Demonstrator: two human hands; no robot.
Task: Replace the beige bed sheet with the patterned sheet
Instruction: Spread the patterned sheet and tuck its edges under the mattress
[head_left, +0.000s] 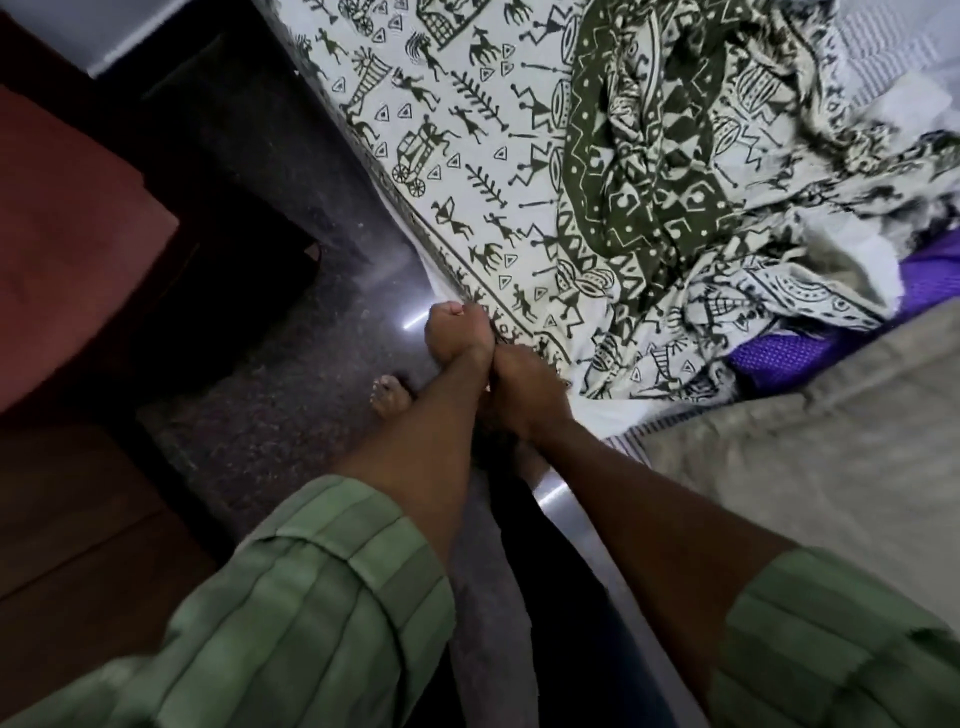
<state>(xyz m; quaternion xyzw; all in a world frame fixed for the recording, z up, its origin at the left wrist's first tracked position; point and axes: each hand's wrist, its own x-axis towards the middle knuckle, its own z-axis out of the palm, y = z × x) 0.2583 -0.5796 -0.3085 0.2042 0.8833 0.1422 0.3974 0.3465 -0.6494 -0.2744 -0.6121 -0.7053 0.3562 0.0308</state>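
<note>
The patterned sheet (467, 156), white with dark green figures, lies over the bed, flat on the left and bunched in folds at the centre and right. My left hand (457, 338) grips the sheet's border at the bed's near edge, fingers curled round the cloth. My right hand (524, 389) sits right beside it, holding the same edge; its fingers are mostly hidden under the cloth. The beige sheet (779, 493) lies crumpled on the bed at the lower right, beside my right forearm.
A purple cloth (779, 358) shows between the patterned and beige sheets. A reddish seat (67, 234) and dark wooden furniture stand at the left. Dark speckled floor (291, 405) runs between them and the bed, with my bare foot (389, 395) on it.
</note>
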